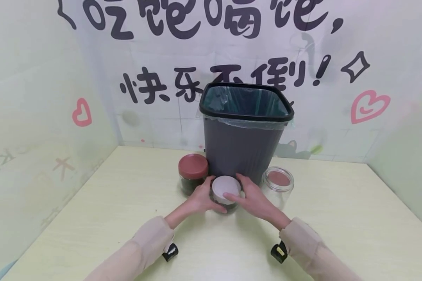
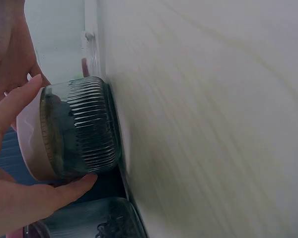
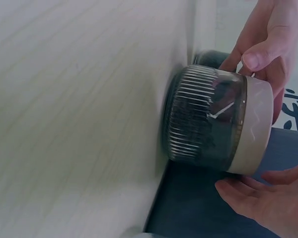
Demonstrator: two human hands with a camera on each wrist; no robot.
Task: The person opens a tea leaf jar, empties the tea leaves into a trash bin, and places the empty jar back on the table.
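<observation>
A squat ribbed glass jar (image 2: 82,126) with a pale pink lid (image 1: 226,189) and dark contents stands on the table against the bin. My left hand (image 1: 201,198) holds it from the left, thumb across the near side and fingers round the far side. My right hand (image 1: 254,198) is at the lid's right, its thumb over the top. In the right wrist view, the fingers (image 3: 238,196) of that hand look fairly straight beside the lid, and the thumb stands off it. Beside my left hand is a red-lidded jar (image 1: 193,168) with dark contents.
Behind the hands rises a grey bin (image 1: 239,148) with a black rim and a clear liner. Right of it stands a clear glass jar (image 1: 279,187) with a reddish disc visible at its mouth. Walls printed with lettering enclose the pale table (image 1: 119,218) at the back and sides.
</observation>
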